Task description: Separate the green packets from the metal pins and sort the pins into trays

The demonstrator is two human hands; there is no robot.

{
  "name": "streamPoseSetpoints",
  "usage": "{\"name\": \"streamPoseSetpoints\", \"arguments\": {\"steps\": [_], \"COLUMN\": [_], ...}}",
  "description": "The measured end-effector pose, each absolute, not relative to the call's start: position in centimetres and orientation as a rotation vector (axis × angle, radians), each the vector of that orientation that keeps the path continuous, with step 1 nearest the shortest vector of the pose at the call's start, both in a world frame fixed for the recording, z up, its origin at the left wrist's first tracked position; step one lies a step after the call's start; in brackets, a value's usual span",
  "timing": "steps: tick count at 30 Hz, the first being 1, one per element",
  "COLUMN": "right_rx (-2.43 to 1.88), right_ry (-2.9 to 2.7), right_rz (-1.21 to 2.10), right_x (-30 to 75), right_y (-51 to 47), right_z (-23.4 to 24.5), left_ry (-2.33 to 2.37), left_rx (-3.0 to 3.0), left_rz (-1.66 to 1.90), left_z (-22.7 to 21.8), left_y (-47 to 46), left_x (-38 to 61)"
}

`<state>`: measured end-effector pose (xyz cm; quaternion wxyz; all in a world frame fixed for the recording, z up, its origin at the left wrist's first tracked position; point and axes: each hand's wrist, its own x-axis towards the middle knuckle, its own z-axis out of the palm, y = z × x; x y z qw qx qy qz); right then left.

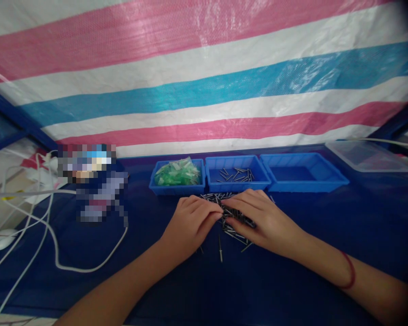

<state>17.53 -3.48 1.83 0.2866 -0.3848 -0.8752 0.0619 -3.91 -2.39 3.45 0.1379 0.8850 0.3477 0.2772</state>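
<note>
A heap of small dark metal pins (234, 217) lies on the dark blue table cover in front of me. My left hand (190, 224) rests palm down at the heap's left edge, fingers bent and together. My right hand (258, 217) lies over the heap's right part, fingers stretched across the pins. Whether either hand holds a pin is hidden. Behind the heap stand three blue trays: the left tray (177, 188) holds green plastic pieces, the middle tray (238, 183) holds several pins, the right tray (304, 179) shows nothing inside.
White cables (54, 244) loop over the table's left side beside a blurred-out patch (91, 185). A clear plastic lid or box (370, 156) lies at the far right. A striped pink, white and blue tarp (204, 72) hangs behind the table.
</note>
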Motion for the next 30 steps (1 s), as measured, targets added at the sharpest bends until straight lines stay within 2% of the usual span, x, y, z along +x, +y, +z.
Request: {"name": "streamPoseSetpoints", "arguments": {"steps": [7, 14, 22, 30], "right_rx": [-0.927, -0.914, -1.004, -0.899], "right_ry": [-2.197, -2.029, -1.910, -1.970], "right_rz": [0.390, 0.574, 0.561, 0.460], "right_x": [17.5, 16.9, 16.1, 16.0], "right_y": [-3.4, -4.2, -5.0, -5.0], "right_z": [2.0, 2.5, 2.0, 2.0], "left_ry": [0.960, 1.053, 1.003, 1.062], "left_rx": [2.231, 2.145, 2.228, 2.270], "left_rz": [0.876, 0.950, 0.930, 0.940], "left_z": [3.3, 2.8, 2.4, 2.1], "left_y": [-3.0, -3.0, -3.5, -3.2], "left_x": [-3.4, -3.0, -2.5, -2.8]}}
